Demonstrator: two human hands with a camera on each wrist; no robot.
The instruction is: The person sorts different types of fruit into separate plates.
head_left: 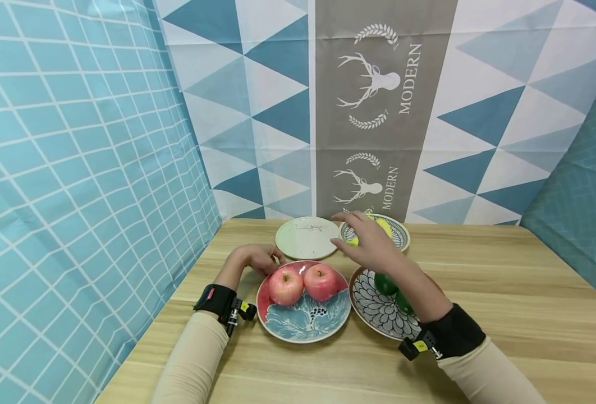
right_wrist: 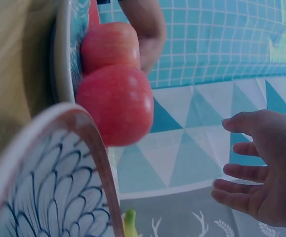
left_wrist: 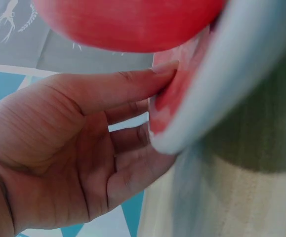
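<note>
At the far left rim of a red and blue plate (head_left: 303, 328), my left hand (head_left: 261, 258) pinches the edge. Its thumb (left_wrist: 133, 86) lies over the rim, with the fingers underneath. Two red apples, a left one (head_left: 285, 287) and a right one (head_left: 321, 282), sit on the plate's far half. My right hand (head_left: 371, 242) hovers with spread fingers and holds nothing. Behind it is a blue-patterned bowl (head_left: 402, 238) with yellow produce, partly hidden. Below its forearm, a brown-rimmed plate (head_left: 374, 311) with a petal pattern carries dark green produce (head_left: 385, 284), partly covered.
A pale green plate (head_left: 305, 241) with a twig design lies at the back, between the apple plate and the wall. Wood-grain table (head_left: 510, 292) extends to the right. A blue grid-patterned sheet (head_left: 101, 168) borders the left side, and a patterned cloth (head_left: 257, 112) hangs behind.
</note>
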